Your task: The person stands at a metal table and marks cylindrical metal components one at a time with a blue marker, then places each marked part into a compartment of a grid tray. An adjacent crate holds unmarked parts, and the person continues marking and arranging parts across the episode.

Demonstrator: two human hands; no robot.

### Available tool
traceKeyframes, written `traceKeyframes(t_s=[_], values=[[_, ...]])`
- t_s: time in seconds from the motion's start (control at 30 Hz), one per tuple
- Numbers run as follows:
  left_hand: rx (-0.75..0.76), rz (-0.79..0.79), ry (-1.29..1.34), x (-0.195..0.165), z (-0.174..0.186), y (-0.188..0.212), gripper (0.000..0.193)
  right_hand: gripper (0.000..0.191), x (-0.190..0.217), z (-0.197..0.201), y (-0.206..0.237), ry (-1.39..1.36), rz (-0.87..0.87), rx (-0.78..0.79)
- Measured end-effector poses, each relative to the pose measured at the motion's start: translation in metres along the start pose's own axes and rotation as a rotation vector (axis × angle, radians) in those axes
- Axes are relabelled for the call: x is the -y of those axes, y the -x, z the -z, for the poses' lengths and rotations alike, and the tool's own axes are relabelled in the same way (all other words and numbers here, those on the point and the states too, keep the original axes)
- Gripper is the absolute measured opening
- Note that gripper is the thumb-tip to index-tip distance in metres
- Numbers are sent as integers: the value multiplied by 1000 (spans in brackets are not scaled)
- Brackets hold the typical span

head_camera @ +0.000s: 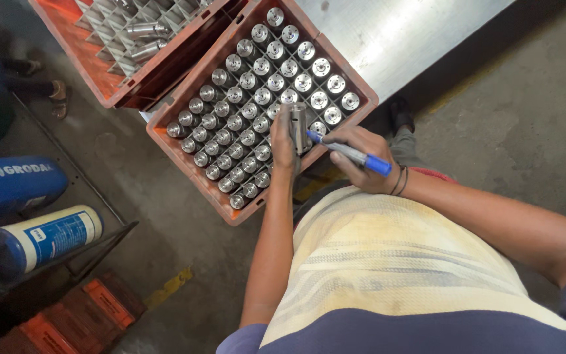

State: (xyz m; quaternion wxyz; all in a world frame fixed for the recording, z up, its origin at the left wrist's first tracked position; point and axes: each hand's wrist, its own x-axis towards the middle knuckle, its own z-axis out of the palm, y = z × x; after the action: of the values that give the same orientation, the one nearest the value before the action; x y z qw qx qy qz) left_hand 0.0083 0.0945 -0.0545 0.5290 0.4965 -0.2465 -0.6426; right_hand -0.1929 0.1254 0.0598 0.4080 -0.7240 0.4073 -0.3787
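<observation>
Head view: your left hand (284, 141) grips a metal cylinder (298, 124) upright above the orange crate (194, 177); your right hand (358, 160) pinches a blue marker (348, 155), tip touching it.

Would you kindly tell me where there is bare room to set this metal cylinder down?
The steel tabletop right of the full orange crate is bare. That crate's cells look full. The second crate, upper left, has empty divider cells around two lying cylinders.

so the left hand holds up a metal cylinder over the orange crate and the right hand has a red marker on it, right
Not quite: the head view shows the marker in the right hand is blue, not red. The left hand does hold a metal cylinder over the orange crate.
</observation>
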Motion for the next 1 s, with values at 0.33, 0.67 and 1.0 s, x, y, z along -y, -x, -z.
traceKeyframes(t_s=[0.33,0.67,1.0], values=[[-21,-24,-412,-22,-15,3,31,25,-8,0,8,7,173,41],[-165,-400,-1036,-45,-29,14,33,23,-11,16,9,17,75,-92],[111,-116,-1643,-56,-24,1,52,22,-2,26,8,81,24,-76]])
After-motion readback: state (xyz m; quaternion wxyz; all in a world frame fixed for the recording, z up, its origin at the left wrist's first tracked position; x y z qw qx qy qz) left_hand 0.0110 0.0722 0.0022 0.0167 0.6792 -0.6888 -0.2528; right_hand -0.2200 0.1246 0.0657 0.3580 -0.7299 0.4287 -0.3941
